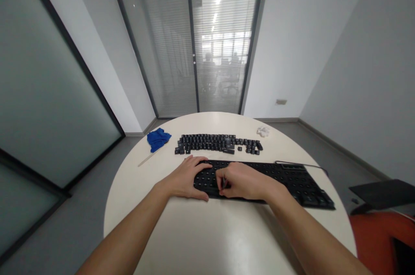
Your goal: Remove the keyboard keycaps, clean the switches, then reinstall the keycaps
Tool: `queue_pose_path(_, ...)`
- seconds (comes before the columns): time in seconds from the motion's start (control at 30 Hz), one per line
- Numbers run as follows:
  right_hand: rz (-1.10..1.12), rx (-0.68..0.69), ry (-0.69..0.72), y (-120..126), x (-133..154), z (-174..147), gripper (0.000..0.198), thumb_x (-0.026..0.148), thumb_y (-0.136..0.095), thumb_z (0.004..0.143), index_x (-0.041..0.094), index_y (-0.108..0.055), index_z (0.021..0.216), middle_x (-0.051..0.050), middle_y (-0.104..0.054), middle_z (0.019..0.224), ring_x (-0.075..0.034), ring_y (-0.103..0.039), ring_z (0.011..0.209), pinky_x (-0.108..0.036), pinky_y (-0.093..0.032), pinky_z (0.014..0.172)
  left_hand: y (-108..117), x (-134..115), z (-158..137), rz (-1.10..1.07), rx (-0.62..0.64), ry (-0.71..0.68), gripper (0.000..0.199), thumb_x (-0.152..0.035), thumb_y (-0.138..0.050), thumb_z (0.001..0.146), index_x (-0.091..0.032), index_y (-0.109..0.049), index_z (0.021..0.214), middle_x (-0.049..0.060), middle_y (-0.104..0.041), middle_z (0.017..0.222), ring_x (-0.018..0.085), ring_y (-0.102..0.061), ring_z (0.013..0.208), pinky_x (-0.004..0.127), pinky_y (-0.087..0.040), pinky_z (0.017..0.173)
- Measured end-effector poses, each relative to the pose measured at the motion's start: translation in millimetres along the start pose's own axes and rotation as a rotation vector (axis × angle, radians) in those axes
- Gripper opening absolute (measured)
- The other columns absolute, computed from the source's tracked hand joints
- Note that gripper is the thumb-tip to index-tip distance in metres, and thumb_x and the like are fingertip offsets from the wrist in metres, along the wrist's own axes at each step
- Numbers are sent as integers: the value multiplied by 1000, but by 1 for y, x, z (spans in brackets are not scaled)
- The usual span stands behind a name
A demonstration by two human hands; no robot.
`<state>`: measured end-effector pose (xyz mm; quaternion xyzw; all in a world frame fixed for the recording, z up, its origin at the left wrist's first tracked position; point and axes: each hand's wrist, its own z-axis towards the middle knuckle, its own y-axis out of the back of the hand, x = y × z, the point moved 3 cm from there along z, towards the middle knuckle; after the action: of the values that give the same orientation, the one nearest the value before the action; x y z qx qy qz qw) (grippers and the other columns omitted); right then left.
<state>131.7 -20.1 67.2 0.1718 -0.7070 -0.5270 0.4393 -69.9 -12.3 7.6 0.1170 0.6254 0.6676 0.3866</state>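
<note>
A black computer keyboard [293,175] lies across the table in front of me, many of its key positions bare of caps. My left hand [188,178] braces its left end, thumb along the near edge and fingers spread over the far side. Above the lower left part of the keyboard, my right hand [241,180] is closed in a pinch; a small dark thing shows between the fingertips, too unclear to name. Beyond the keyboard, loose black keycaps [207,142] are laid out in rows, in roughly keyboard order.
At the far left of the round white table [207,236] lie a crumpled blue cloth [158,139] and a thin stick [150,156]. A crumpled white tissue [263,131] sits at the far right. The keyboard's cable [304,164] runs off rightward, near an orange chair [379,236].
</note>
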Motion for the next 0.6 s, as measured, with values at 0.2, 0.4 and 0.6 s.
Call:
queue_pose_path(0.2,141,36,-8,-3,-19,4,10,25,-74,75,19,-69,82,2,-71,69,-14,-63,62,-20,-37,54,1,-3,0,11,-2,-11,94,-68,-80,60,-26,-51,138,15,-43,148,38,-40,136,59,-20,118)
queue_pose_path(0.4,213,50,-34,-5,-24,5,13,27,-74,75,19,-67,82,2,-68,67,-13,-61,60,-20,-37,51,2,-3,0,29,-15,-20,95,-71,-79,59,-25,-51,138,16,-43,148,38,-42,134,56,-27,115)
queue_pose_path(0.6,302,66,-57,-7,-30,7,15,28,-73,76,18,-66,83,2,-65,66,-13,-59,59,-20,-38,51,2,-2,1,29,-23,-20,98,-76,-77,58,-24,-52,138,15,-43,148,38,-43,133,54,-32,113)
